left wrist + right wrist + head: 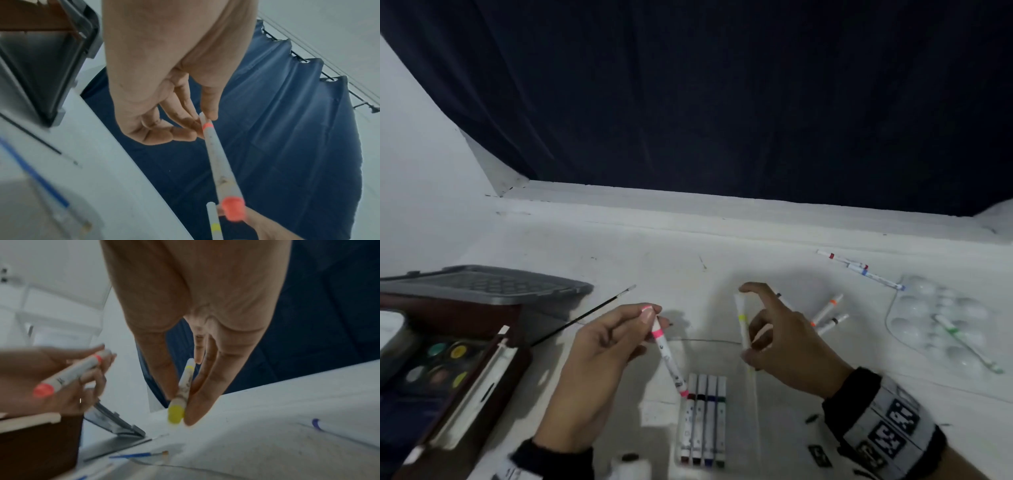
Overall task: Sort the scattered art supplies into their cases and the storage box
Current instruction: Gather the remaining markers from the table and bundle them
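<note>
Pink marker (pixel 667 356), slim white barrel, hand-held

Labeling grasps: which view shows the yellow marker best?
Right wrist: the yellow marker fills mid-frame, pinched by the right hand, cap and band clear. Head view shows it whole but small. Left wrist catches only its upper end at the bottom edge.

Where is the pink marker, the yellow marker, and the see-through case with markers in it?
Pink-capped white marker (pixel 666 356): head view, on its white barrel below the left hand.
Yellow-banded white marker (pixel 185 384): right wrist view, on its barrel between the fingers.
Clear plastic marker case (pixel 746 428): head view, on its bare right part.
</note>
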Motion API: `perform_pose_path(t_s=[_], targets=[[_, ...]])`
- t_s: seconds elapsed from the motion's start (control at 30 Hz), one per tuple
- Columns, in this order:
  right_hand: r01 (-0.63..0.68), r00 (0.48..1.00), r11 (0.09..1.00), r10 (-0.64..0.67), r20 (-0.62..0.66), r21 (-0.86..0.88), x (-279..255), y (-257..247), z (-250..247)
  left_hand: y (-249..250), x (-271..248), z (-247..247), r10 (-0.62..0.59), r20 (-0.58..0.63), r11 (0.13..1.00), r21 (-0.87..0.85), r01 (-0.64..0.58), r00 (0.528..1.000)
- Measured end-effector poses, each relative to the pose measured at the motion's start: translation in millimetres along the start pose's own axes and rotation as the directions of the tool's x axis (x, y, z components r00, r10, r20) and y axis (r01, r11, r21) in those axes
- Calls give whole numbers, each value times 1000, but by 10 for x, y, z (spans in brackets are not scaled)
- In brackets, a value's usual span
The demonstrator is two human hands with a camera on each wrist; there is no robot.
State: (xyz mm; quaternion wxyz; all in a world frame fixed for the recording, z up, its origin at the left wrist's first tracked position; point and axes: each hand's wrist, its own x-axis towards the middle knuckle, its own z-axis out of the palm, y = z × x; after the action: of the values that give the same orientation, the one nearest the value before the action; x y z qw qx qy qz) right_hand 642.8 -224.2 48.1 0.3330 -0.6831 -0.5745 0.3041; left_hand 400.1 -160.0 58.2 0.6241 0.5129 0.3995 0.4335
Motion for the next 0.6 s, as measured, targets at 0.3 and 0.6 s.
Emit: perform_pose_path(t_s=[0.3,0.6], targets=[[-190,971,964,157,181,183,-681,238,231,-309,-200,443,-121,281,925,379,6,952],[-183,965,981,168,200,59,-656,269,254,-577,-42,557,-100,364,618,752,-229,926]])
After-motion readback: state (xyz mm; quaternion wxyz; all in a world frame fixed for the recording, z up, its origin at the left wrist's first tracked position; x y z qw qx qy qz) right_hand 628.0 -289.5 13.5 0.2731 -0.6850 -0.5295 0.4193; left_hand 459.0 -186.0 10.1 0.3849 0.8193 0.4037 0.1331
